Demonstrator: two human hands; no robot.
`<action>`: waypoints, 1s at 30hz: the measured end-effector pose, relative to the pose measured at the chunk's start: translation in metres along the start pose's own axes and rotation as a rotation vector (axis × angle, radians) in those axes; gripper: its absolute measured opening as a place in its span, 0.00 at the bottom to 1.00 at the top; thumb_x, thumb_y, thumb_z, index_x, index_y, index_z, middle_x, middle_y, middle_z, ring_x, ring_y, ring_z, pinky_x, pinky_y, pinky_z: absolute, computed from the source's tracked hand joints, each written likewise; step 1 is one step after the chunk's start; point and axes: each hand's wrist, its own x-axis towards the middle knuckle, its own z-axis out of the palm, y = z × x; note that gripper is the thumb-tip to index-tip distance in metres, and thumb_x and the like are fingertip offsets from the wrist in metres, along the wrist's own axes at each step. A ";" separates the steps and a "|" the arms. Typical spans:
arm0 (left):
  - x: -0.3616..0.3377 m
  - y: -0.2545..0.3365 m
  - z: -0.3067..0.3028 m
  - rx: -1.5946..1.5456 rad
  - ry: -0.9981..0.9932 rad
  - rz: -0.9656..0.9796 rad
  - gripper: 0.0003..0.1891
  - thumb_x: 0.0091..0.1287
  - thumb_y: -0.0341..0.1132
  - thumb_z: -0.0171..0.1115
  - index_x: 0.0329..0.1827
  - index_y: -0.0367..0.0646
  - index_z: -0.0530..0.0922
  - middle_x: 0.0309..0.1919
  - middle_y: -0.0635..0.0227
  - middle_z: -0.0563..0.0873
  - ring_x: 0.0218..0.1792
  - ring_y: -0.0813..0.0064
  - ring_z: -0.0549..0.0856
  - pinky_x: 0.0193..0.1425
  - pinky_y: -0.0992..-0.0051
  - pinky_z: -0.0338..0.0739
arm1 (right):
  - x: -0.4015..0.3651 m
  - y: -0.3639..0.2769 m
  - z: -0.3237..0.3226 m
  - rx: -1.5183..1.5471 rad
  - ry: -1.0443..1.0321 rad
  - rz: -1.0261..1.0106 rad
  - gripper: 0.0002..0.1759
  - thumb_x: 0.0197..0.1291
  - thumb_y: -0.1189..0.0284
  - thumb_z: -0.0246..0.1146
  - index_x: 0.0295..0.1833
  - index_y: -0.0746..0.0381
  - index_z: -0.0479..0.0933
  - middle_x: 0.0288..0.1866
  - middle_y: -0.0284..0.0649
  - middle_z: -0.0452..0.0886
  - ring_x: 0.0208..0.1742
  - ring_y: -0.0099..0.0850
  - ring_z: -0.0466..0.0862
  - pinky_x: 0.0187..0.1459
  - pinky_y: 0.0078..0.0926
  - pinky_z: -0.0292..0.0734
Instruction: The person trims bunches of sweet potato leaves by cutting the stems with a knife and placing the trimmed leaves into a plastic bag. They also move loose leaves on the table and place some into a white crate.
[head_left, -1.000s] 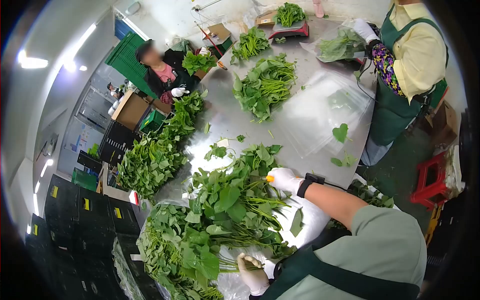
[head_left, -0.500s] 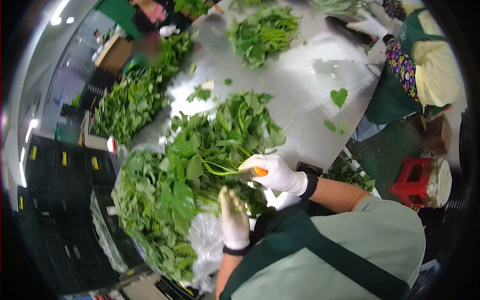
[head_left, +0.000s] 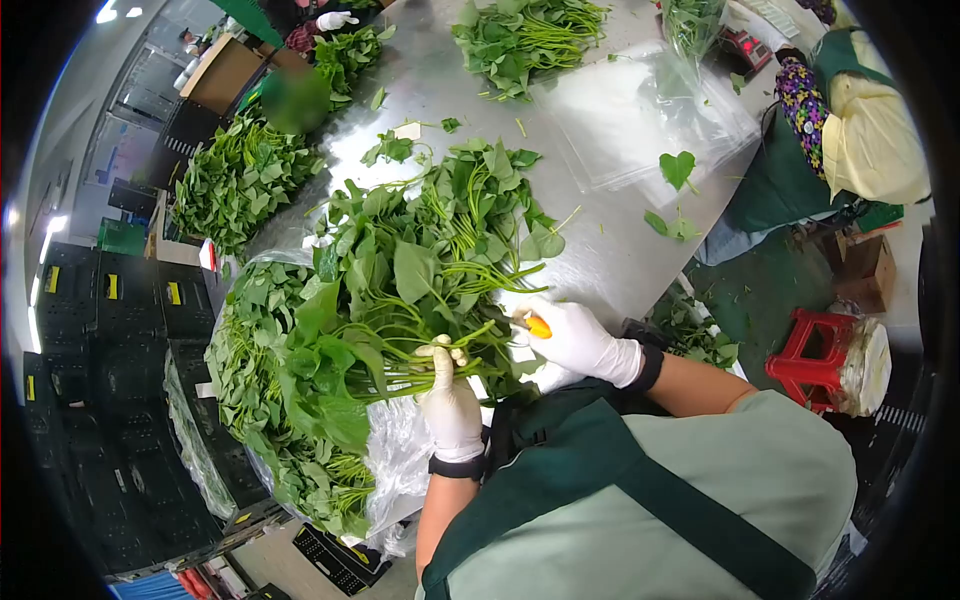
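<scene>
In the head view, my gloved left hand (head_left: 452,410) is closed round the stems of a bunch of leafy greens (head_left: 335,385), its heart-shaped leaves pointing left. My gloved right hand (head_left: 585,345) grips a small knife (head_left: 540,327) by its orange handle. The short blade points left, beside the stems, and is partly hidden among them. Just beyond both hands lies a loose heap of greens (head_left: 430,240) on the metal table (head_left: 590,240). Under and left of my left hand, more greens (head_left: 265,350) lie on clear plastic (head_left: 395,450).
Clear plastic bags (head_left: 640,120) lie at the far right of the table, near a co-worker's sleeve (head_left: 800,115). Another pile of greens (head_left: 245,180) is at the back left. Black crates (head_left: 110,400) stand on the left, a red stool (head_left: 815,355) on the right.
My left hand has moved up and left and now holds stems. My right hand, with the knife, has shifted slightly right, away from the stems it was touching.
</scene>
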 end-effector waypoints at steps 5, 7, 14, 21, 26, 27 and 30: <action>-0.005 -0.006 0.001 -0.067 -0.041 -0.084 0.07 0.70 0.28 0.57 0.48 0.41 0.72 0.46 0.66 0.78 0.39 0.78 0.76 0.49 0.77 0.73 | -0.003 -0.019 0.004 0.099 -0.175 0.014 0.13 0.56 0.72 0.59 0.48 0.61 0.75 0.32 0.50 0.82 0.34 0.47 0.84 0.35 0.38 0.78; -0.012 -0.002 0.000 -0.100 0.004 -0.129 0.07 0.71 0.29 0.55 0.49 0.41 0.72 0.45 0.67 0.78 0.39 0.79 0.75 0.47 0.78 0.73 | -0.007 -0.002 0.014 0.194 -0.270 0.050 0.12 0.56 0.72 0.59 0.46 0.62 0.75 0.32 0.51 0.81 0.33 0.46 0.84 0.35 0.37 0.78; -0.016 0.020 -0.027 -0.574 -0.059 -0.318 0.09 0.72 0.29 0.53 0.52 0.39 0.75 0.41 0.66 0.76 0.35 0.78 0.73 0.38 0.79 0.71 | -0.001 0.025 -0.004 0.299 -0.136 0.138 0.08 0.55 0.71 0.60 0.37 0.65 0.76 0.26 0.47 0.80 0.26 0.44 0.81 0.32 0.34 0.76; -0.022 0.017 -0.038 -0.681 -0.177 -0.344 0.10 0.71 0.29 0.53 0.53 0.43 0.75 0.42 0.70 0.77 0.37 0.77 0.73 0.40 0.80 0.73 | 0.014 -0.062 -0.002 0.216 -0.258 -0.102 0.16 0.59 0.61 0.66 0.43 0.63 0.79 0.30 0.47 0.82 0.31 0.37 0.85 0.35 0.29 0.77; -0.029 0.013 -0.054 -0.435 -0.188 -0.268 0.17 0.66 0.28 0.60 0.58 0.47 0.74 0.48 0.71 0.81 0.50 0.75 0.78 0.56 0.74 0.73 | 0.006 -0.071 0.043 0.061 -0.255 -0.312 0.13 0.55 0.60 0.63 0.33 0.59 0.74 0.24 0.44 0.79 0.26 0.47 0.82 0.29 0.42 0.76; -0.031 0.013 -0.054 -0.372 -0.112 -0.260 0.20 0.65 0.27 0.62 0.60 0.48 0.73 0.49 0.70 0.82 0.53 0.74 0.78 0.60 0.71 0.72 | 0.005 -0.072 0.040 0.066 -0.268 -0.313 0.13 0.55 0.60 0.63 0.33 0.59 0.74 0.24 0.44 0.79 0.26 0.47 0.81 0.28 0.42 0.76; -0.030 0.019 -0.064 -0.514 -0.200 -0.323 0.16 0.66 0.27 0.60 0.57 0.46 0.73 0.44 0.71 0.81 0.46 0.74 0.77 0.65 0.65 0.67 | 0.011 -0.056 0.030 0.067 -0.365 -0.314 0.18 0.57 0.54 0.62 0.30 0.59 0.74 0.23 0.44 0.79 0.26 0.48 0.81 0.29 0.42 0.76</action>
